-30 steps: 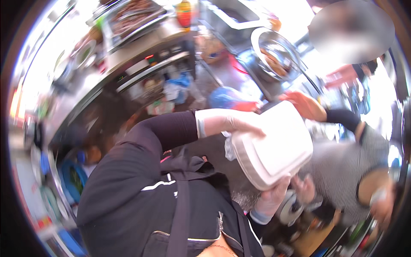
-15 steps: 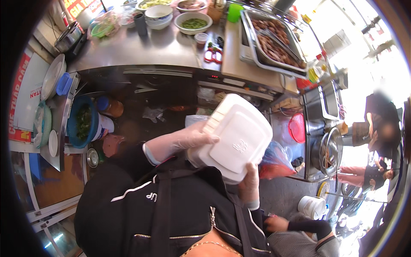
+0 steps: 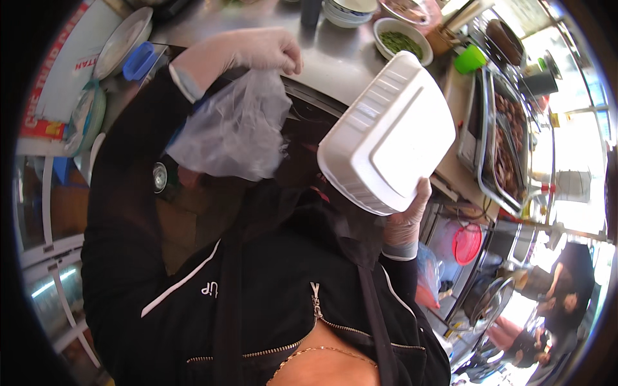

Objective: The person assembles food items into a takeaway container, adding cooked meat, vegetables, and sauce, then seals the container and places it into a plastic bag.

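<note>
My gloved left hand is raised at the upper left, fingers closed on the top of a thin clear plastic bag. The bag hangs limp and crumpled below it. On the other side, my gloved right hand grips the lower right edge of a white foam takeaway box. The box is shut and tilted up on edge; its contents are hidden. Part of the right hand's fingers is out of sight behind the box.
Beyond my hands runs a steel counter with stacked bowls and a bowl of chopped greens. At the right are a green cup and a tray of browned meat. Other people are farther right.
My left hand has left the box and moved up and left, now holding the plastic bag. My right hand has lifted the box up and right and turned it.
</note>
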A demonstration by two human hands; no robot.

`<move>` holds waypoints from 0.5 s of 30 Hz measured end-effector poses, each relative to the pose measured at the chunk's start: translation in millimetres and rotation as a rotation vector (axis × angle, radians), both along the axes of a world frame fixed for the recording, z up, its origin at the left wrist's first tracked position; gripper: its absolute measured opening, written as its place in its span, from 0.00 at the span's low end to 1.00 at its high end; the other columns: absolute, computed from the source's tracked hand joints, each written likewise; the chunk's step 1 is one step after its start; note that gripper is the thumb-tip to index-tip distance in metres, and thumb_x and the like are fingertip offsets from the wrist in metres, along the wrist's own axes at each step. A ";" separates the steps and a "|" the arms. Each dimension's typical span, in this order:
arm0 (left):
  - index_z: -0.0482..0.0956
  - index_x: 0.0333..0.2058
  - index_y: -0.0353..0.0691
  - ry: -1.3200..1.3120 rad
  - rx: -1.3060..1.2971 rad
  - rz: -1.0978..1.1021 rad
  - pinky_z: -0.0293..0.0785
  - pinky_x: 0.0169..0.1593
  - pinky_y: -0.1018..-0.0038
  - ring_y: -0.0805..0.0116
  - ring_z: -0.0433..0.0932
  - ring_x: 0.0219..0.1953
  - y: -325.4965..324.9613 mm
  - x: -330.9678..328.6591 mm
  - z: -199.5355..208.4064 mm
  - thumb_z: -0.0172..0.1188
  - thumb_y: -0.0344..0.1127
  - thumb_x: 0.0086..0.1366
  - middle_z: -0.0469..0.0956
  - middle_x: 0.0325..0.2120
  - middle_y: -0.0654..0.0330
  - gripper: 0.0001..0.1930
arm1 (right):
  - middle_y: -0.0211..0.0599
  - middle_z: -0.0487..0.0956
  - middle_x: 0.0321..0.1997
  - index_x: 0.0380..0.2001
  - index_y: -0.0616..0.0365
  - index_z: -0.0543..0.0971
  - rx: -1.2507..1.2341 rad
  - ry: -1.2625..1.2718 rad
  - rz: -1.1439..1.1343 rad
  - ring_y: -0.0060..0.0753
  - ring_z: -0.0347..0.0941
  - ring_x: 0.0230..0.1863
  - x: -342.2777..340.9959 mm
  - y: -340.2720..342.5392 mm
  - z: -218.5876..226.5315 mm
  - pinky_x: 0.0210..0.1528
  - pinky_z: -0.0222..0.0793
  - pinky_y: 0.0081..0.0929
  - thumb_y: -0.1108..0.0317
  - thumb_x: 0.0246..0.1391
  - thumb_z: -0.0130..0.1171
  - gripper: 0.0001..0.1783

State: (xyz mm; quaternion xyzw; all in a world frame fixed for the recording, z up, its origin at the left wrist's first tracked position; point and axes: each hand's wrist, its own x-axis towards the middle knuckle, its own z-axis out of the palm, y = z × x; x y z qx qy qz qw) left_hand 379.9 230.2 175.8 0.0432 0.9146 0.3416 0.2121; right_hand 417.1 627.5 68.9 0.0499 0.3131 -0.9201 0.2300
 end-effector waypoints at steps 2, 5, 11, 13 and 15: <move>0.79 0.42 0.30 0.006 -0.237 0.014 0.78 0.41 0.72 0.65 0.82 0.36 3.3 -22.2 29.7 0.61 0.24 0.58 0.81 0.34 0.54 0.13 | 0.46 0.72 0.61 0.63 0.65 0.63 -0.052 0.018 0.087 0.45 0.71 0.59 -26.4 -0.8 -12.3 0.61 0.70 0.42 0.54 0.52 0.66 0.41; 0.79 0.37 0.33 0.313 -1.177 -0.175 0.78 0.36 0.70 0.60 0.80 0.29 11.1 -42.1 47.8 0.68 0.32 0.56 0.79 0.29 0.55 0.13 | 0.46 0.74 0.59 0.61 0.62 0.66 -0.128 -0.034 0.159 0.49 0.73 0.56 -53.7 -14.8 -16.1 0.58 0.73 0.49 0.54 0.55 0.61 0.36; 0.81 0.35 0.40 0.476 -0.802 0.100 0.77 0.41 0.64 0.58 0.82 0.36 33.0 -80.0 133.6 0.70 0.45 0.50 0.82 0.30 0.50 0.17 | 0.47 0.73 0.60 0.62 0.62 0.65 -0.140 0.021 0.287 0.49 0.73 0.57 -97.2 -19.7 -10.2 0.58 0.72 0.49 0.53 0.56 0.61 0.36; 0.81 0.34 0.40 0.684 -0.618 0.175 0.77 0.40 0.66 0.58 0.82 0.36 32.3 -91.2 134.5 0.69 0.44 0.52 0.82 0.30 0.51 0.16 | 0.47 0.72 0.61 0.63 0.64 0.63 -0.099 0.021 0.270 0.48 0.72 0.59 -106.0 -17.7 -0.9 0.60 0.71 0.47 0.54 0.53 0.64 0.39; 0.80 0.35 0.40 0.889 -0.234 0.130 0.76 0.41 0.68 0.58 0.81 0.37 17.6 -101.5 120.9 0.68 0.44 0.54 0.82 0.31 0.51 0.15 | 0.47 0.70 0.62 0.64 0.66 0.60 -0.083 -0.028 0.226 0.47 0.70 0.61 -111.9 -14.8 8.3 0.62 0.69 0.43 0.56 0.49 0.69 0.45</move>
